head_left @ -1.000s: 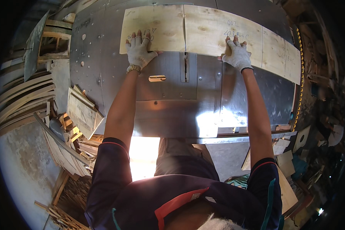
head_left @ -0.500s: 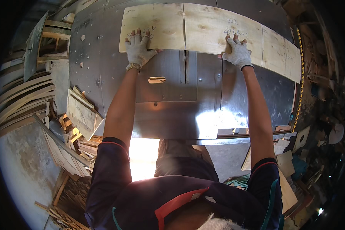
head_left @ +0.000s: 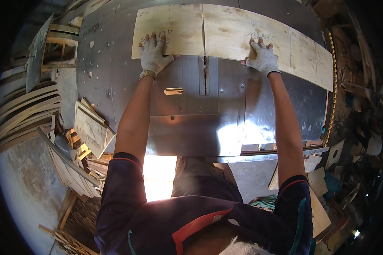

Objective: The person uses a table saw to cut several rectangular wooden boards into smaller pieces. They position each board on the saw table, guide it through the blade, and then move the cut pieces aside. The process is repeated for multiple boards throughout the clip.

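Both my hands wear pale fingerless work gloves and lie on pale plywood on a dark metal saw table (head_left: 178, 136). My left hand (head_left: 154, 56) presses flat, fingers spread, on the near edge of the left plywood piece (head_left: 174, 25). My right hand (head_left: 263, 58) lies likewise, fingers apart, on the near edge of the right plywood piece (head_left: 230, 32). A thin dark gap parts the two pieces, in line with the narrow blade slot (head_left: 206, 76) between my hands. Handwritten pencil marks show on the wood. Neither hand grips anything.
An oval opening (head_left: 173, 91) pierces the table left of the slot. Curved wooden strips (head_left: 27, 108) are stacked at the left, with board offcuts (head_left: 91, 127) leaning below. A yellow toothed strip (head_left: 334, 85) runs along the table's right side. Scrap wood (head_left: 78, 221) lies lower left.
My hands and the plywood have slid slightly farther away over the table. A little more of the slot shows in front of the near edge. Both hands keep their spread pose.
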The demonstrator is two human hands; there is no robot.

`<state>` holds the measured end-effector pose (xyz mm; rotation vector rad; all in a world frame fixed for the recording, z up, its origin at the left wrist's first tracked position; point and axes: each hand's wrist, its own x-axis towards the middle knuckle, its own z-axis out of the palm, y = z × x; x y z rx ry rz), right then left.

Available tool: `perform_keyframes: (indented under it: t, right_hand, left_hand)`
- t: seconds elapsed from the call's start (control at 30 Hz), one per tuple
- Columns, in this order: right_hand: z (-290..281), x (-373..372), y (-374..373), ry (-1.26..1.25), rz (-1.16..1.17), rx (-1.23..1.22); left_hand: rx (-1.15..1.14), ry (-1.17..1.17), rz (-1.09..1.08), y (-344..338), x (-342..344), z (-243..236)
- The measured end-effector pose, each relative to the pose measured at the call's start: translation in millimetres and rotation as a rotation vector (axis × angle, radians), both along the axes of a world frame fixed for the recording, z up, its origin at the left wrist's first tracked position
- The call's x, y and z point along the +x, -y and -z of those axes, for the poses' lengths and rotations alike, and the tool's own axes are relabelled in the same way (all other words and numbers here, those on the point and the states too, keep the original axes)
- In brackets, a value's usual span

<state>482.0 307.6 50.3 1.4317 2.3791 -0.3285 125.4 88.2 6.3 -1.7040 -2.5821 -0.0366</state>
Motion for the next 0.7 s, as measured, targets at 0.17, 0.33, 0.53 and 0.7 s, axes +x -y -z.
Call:
perform_keyframes:
  t: [0.17,0.33,0.53,0.7]
  right_hand:
    - [0,-1,-2,-0.016,0.004,-0.005]
    - [2,-3,-7,-0.012,0.009,0.0]
    - [4,-6,-22,-0.028,0.032,0.001]
    - [8,18,-45,-0.029,0.038,-0.006]
  left_hand:
    - [0.056,0.026,0.011,-2,-3,3]
    - [0.069,0.034,0.012,-6,-3,1]
    - [0.026,0.02,0.029,-9,-12,3]
    - [0.068,-0.024,0.051,5,-66,1]
